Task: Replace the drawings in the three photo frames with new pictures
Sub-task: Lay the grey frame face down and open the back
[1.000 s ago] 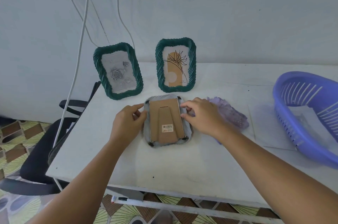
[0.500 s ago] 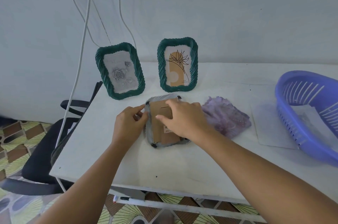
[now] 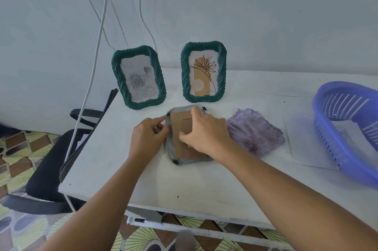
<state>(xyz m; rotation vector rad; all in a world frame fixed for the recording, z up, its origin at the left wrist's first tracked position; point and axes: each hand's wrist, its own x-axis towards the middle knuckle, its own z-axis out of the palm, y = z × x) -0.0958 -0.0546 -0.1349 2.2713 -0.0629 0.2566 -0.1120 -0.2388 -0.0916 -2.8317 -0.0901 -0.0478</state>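
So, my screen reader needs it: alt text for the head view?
Both hands work on a grey frame lying face down on a white table; two green frames stand behind.

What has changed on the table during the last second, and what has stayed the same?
The right hand moved left from the face-down frame's right edge onto its cardboard back. The left hand kept holding the frame's left edge. The two standing green frames, purple cloth and blue basket stayed put.
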